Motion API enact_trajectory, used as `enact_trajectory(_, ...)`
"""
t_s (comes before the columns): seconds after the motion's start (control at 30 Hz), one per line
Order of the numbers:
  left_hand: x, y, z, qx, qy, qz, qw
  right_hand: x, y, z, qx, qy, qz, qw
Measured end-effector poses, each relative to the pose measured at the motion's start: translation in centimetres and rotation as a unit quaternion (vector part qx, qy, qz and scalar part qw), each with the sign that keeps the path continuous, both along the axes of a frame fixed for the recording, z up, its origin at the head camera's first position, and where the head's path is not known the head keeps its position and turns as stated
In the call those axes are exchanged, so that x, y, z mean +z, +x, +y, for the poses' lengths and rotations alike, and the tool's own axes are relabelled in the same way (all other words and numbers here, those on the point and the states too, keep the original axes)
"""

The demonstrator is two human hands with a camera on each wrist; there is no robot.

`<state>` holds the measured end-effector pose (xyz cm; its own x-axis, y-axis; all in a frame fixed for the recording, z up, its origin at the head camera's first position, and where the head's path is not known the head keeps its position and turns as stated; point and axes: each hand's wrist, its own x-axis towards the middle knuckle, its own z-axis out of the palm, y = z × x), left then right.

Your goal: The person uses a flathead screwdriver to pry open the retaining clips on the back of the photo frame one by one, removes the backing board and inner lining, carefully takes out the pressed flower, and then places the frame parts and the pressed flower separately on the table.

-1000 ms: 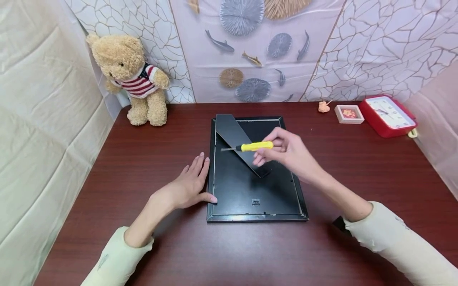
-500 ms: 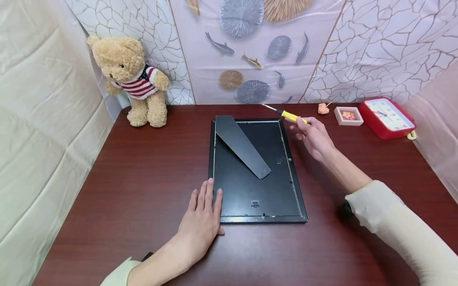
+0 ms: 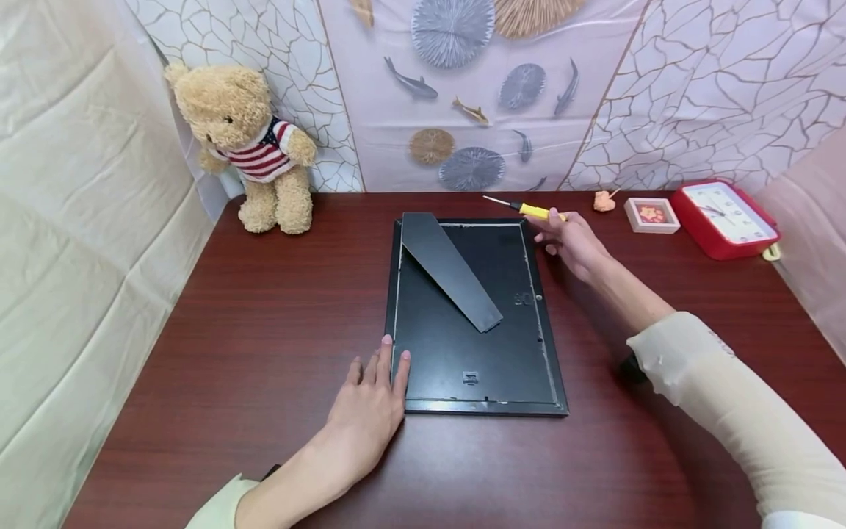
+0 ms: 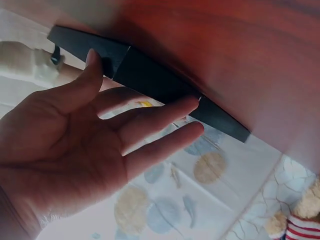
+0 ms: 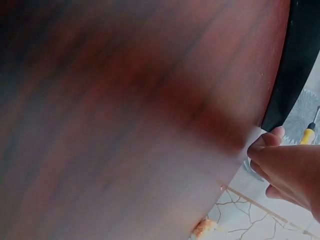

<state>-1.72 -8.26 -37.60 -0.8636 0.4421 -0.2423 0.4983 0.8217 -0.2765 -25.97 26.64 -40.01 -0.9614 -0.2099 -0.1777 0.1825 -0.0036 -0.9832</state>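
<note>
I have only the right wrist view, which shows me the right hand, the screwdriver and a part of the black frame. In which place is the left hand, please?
Observer: The left hand is at the near left corner of the black frame.
Operator: Thank you. And what is on the upper face of this frame?
Observer: A dark strip runs slantwise from the far left corner toward the middle.
Operator: I understand. Which thing stands at the far left of the table?
Observer: A teddy bear in a striped top.
</note>
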Motion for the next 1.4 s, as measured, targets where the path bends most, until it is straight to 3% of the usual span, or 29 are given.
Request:
enact_trajectory(0.23,1.0,-1.4,-1.6,0.046,0.043,0.008,0.9980,0.4,1.1,1.4,0.004,0.015,-0.004,0.9999)
enact_trajectory(0.47,1.4,-2.8,-3.3,0.061,0.068,0.094,0.9913,0.4,3.5,3.6,0.011,0.024,-0.015,0.9995)
enact_trajectory(0.53,1.5,-3.3,-3.8,0.071,0.075,0.104,0.9892,0.4,4.2,4.2,0.020,0.029,-0.015,0.9993)
enact_trajectory(0.7,1.8,-4.9,-5.4,0.104,0.077,0.078,0.9885,0.4,5.7,5.8,0.047,0.021,-0.009,0.9986)
enact_trajectory(0.83,1.4,-6.3,-6.6,0.127,0.092,0.048,0.9865,0.6,7.0,6.9,0.074,0.033,0.006,0.9967)
enact_trajectory(1.0,1.0,-8.0,-7.5,0.158,0.137,0.020,0.9777,1.1,8.7,8.5,0.096,0.068,-0.004,0.9930)
enact_trajectory(1.03,0.7,-8.4,-7.7,0.162,0.148,0.017,0.9756,1.2,9.0,8.9,0.102,0.085,-0.007,0.9912)
enact_trajectory(1.07,-0.3,-9.2,-8.1,0.164,0.160,0.018,0.9732,1.3,9.4,9.3,0.106,0.101,-0.009,0.9892)
enact_trajectory(1.17,-4.6,-11.9,-9.6,0.151,0.197,0.017,0.9686,1.4,10.6,10.5,0.129,0.136,-0.006,0.9823)
enact_trajectory(1.27,-8.6,-14.9,-10.9,0.147,0.230,-0.017,0.9620,1.5,11.8,11.5,0.155,0.167,0.001,0.9737)
enact_trajectory(1.3,-8.9,-15.7,-11.0,0.151,0.243,-0.045,0.9571,1.5,12.3,11.8,0.165,0.170,0.010,0.9713)
enact_trajectory(1.4,-7.6,-16.9,-10.7,0.171,0.290,-0.129,0.9326,1.8,13.4,12.4,0.197,0.188,0.032,0.9616)
